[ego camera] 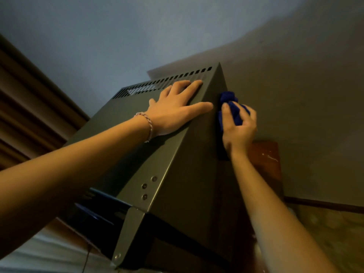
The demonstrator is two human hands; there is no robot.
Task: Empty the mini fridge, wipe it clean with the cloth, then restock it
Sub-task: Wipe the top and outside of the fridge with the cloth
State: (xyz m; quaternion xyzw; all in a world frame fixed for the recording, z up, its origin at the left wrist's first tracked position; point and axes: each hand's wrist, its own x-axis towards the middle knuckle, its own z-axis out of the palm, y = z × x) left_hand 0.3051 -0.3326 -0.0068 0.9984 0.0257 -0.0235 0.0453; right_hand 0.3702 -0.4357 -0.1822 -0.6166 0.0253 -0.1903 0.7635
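Dim room, bluish-grey wall (137, 26) filling the top of my view, and brown curtain folds (29, 107) running down the far left. Smack in the middle is the dark grey mini fridge (177, 184), seen from above at a weird tilt, with a row of vent slots (161, 83) along its back top edge and three round screws (147, 187) near the front corner. My left hand (175, 111) lies flat on the fridge top, fingers straight and spread apart, with a braided bracelet (146, 125) at the wrist. My right hand (239, 131) is round the right side of the fridge, fingers curled and clamped on the blue cloth (230, 107), which is bunched up and pressed against that side panel near the top back corner. Behind that hand there's a reddish-brown wooden piece of furniture (266, 154) just beside the fridge, kind of crowding that side. Can't see inside the fridge from here, so no idea what's in it.
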